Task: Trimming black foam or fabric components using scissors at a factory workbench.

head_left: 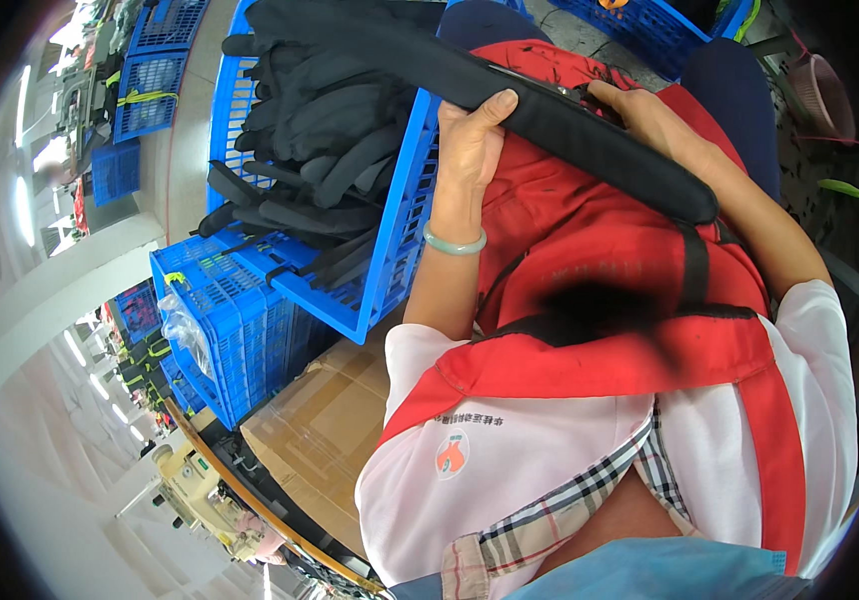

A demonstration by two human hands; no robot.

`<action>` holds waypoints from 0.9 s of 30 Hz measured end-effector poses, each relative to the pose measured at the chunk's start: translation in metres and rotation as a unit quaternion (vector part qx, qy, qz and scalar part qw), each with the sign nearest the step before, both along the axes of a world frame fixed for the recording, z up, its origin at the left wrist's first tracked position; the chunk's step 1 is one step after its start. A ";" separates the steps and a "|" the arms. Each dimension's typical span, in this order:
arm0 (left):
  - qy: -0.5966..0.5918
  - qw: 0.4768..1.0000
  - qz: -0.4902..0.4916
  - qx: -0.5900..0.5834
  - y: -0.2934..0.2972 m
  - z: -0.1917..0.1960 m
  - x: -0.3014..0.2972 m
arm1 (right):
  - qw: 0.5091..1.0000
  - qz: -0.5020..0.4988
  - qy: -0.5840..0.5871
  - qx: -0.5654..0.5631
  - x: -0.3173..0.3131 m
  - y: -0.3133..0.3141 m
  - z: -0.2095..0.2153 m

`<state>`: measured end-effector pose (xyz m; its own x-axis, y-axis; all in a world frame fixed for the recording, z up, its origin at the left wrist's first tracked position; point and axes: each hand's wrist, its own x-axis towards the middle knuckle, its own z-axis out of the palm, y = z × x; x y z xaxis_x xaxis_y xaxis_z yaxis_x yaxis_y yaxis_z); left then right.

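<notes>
A long black padded strap (590, 140) with a rounded end lies slantwise across my lap. My left hand (472, 140), with a pale green bangle at the wrist, is closed on it, thumb on top and fingers underneath. Along the strap's far edge sits my right hand (650, 118), its fingers curled and partly hidden behind the strap. A thin shiny metal piece (520, 76) shows by those fingertips; I cannot make out its kind. Under both hands spreads my red apron (525, 235), dotted with dark thread scraps.
On my left stands a blue plastic crate (405, 200) heaped with similar black straps (320, 120). More blue crates (220, 320) and a cardboard box (325, 420) are beside it. A sewing machine (200, 495) is at lower left, and a pinkish basket (822, 95) at far right.
</notes>
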<state>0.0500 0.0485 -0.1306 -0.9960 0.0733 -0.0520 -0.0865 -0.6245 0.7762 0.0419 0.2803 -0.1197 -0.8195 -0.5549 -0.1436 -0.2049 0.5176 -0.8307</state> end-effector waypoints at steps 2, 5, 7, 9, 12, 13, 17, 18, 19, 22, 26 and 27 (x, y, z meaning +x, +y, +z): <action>-0.012 1.000 -0.004 0.027 -0.004 0.005 0.000 | 1.000 -0.005 0.018 0.006 0.002 0.003 -0.001; -0.024 0.999 -0.018 0.030 -0.014 0.009 -0.005 | 0.999 -0.017 0.038 0.007 0.003 0.003 -0.004; -0.041 0.999 0.002 0.009 -0.011 0.004 -0.008 | 0.999 -0.023 0.043 0.003 0.003 0.002 -0.007; -0.044 0.999 0.000 0.013 -0.006 -0.001 -0.007 | 0.998 -0.042 0.018 0.038 0.005 -0.001 -0.013; -0.029 0.999 -0.006 0.014 -0.003 -0.002 -0.005 | 0.995 -0.038 0.095 0.002 0.001 -0.008 -0.019; -0.028 0.999 -0.007 0.025 -0.002 -0.002 -0.004 | 0.995 -0.038 0.094 0.002 0.002 -0.009 -0.019; -0.029 0.999 0.003 0.044 -0.001 -0.002 -0.003 | 1.000 -0.020 0.001 0.006 0.002 -0.012 -0.002; -0.029 0.999 0.003 0.045 -0.001 -0.002 -0.003 | 1.000 -0.016 -0.001 0.012 0.002 -0.012 -0.001; -0.030 0.999 -0.003 0.040 -0.001 -0.002 -0.003 | 1.000 -0.016 -0.001 0.012 0.000 -0.012 -0.002; -0.026 0.999 -0.007 0.040 0.001 -0.002 -0.002 | 0.999 -0.016 0.048 0.020 -0.003 -0.014 -0.007; -0.019 0.999 -0.021 0.029 -0.010 0.004 -0.008 | 0.999 -0.029 0.016 -0.030 -0.001 -0.012 -0.005; -0.026 0.998 -0.030 0.050 -0.015 0.012 -0.011 | 0.999 -0.027 0.031 -0.025 -0.001 -0.011 -0.005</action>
<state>0.0391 0.0333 -0.1187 -0.9857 0.1407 -0.0926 -0.1647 -0.6907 0.7041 0.0412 0.2695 -0.1242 -0.8544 -0.5153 -0.0661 -0.2293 0.4882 -0.8421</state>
